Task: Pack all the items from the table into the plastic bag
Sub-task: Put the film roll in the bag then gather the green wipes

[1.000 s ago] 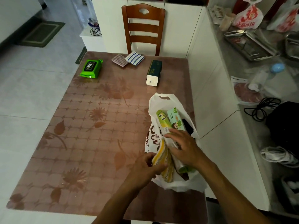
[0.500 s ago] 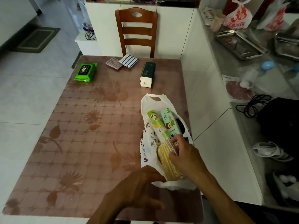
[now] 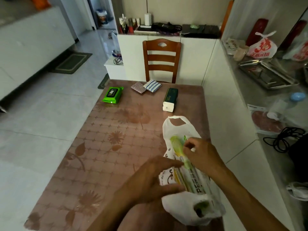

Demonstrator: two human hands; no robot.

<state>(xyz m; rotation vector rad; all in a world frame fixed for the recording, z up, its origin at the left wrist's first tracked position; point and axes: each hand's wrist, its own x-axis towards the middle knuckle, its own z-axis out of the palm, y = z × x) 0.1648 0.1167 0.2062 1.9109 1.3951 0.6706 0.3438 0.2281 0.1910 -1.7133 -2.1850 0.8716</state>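
Note:
The white plastic bag lies on the pink table near its right edge, handles pointing away from me. Green and yellow packs show inside it. My left hand grips the bag's left side between fingers and thumb. My right hand is over the bag's middle, its curled fingers pinching the plastic above the green pack. At the far end of the table lie a green wipes pack, a patterned packet, a blue-striped packet and a dark green tissue pack.
A wooden chair stands at the table's far end before white cabinets. A counter along the right carries a metal tray, a red-printed bag and black cables. Tiled floor lies to the left.
My left hand rose from below the bag to its left side. My right hand slid further along the bag toward its opening. The camera tilted up.

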